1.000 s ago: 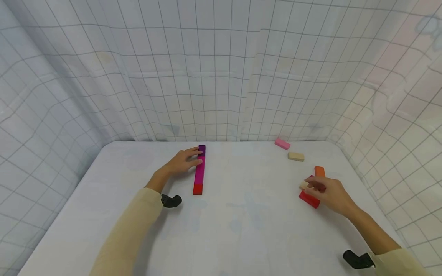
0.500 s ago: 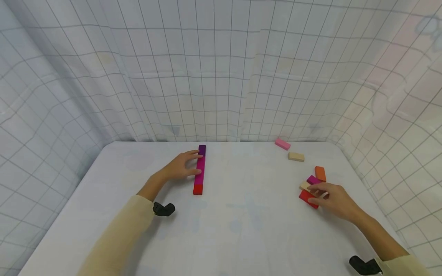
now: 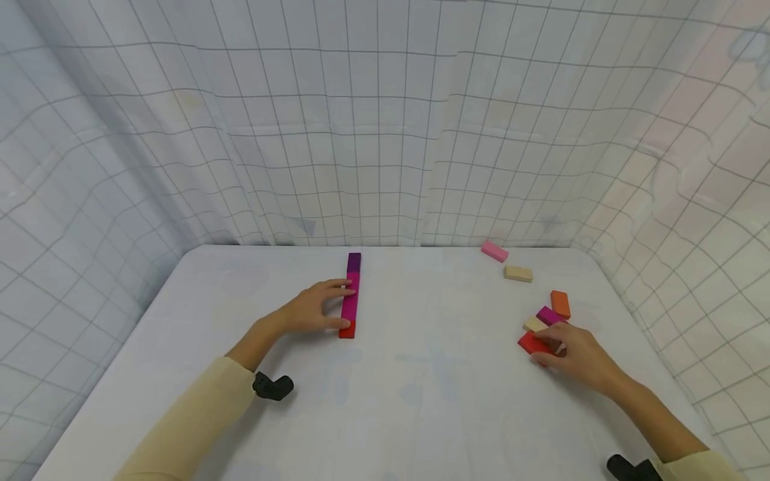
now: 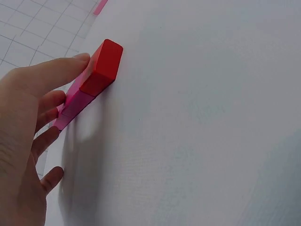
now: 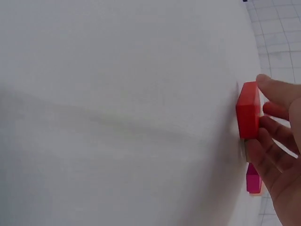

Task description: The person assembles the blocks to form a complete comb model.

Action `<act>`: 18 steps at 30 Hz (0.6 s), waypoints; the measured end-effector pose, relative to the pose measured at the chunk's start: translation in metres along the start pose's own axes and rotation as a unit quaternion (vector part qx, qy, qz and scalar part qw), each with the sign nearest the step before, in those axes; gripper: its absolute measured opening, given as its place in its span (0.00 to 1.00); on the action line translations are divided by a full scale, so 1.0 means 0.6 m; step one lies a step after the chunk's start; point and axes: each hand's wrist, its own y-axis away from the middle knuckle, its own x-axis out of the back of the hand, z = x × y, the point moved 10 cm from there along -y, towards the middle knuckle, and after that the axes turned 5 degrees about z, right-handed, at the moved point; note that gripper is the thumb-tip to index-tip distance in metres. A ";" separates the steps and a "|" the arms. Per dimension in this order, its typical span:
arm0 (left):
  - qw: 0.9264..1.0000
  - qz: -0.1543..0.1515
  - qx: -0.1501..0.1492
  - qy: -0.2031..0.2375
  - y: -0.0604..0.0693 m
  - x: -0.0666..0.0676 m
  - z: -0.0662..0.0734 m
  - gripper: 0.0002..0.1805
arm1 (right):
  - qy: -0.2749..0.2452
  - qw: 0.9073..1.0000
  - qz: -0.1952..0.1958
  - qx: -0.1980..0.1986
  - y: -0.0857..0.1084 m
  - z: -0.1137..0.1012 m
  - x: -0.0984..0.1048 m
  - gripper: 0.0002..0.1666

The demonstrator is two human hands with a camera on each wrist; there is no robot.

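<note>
A straight row of blocks lies left of the table's middle: purple (image 3: 354, 262) at the far end, magenta (image 3: 351, 302) along the middle, red (image 3: 345, 333) at the near end. My left hand (image 3: 308, 309) rests along its left side, thumb on the red end block (image 4: 106, 66), fingers loosely bent at the magenta part. On the right, my right hand (image 3: 579, 354) pinches a loose red block (image 3: 529, 342) between thumb and fingers. In the right wrist view this red block (image 5: 248, 110) is tilted. Just beyond it lie a cream block (image 3: 533, 325) and a magenta block (image 3: 549, 315).
Farther back on the right lie an orange block (image 3: 560, 304), another cream block (image 3: 518, 273) and a pink block (image 3: 494, 251). Gridded white curtains (image 3: 337, 133) enclose the white table (image 3: 421, 401) at the back and sides.
My left hand has slid toward me along the row, from the purple end to the red end. My right hand has come down onto the loose red block, which has shifted slightly left.
</note>
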 end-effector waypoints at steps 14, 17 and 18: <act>1.000 0.000 0.000 0.008 0.001 -0.005 -0.010 0.40 | 0.031 0.979 -0.195 0.044 -0.013 -0.025 -0.028 0.36; 1.000 -0.001 0.001 0.009 0.000 -0.006 -0.010 0.39 | 0.019 0.980 -0.194 0.044 -0.018 -0.026 -0.029 0.35; 1.000 -0.002 0.002 0.010 0.000 -0.006 -0.010 0.39 | 0.014 0.980 -0.193 0.038 -0.020 -0.026 -0.030 0.35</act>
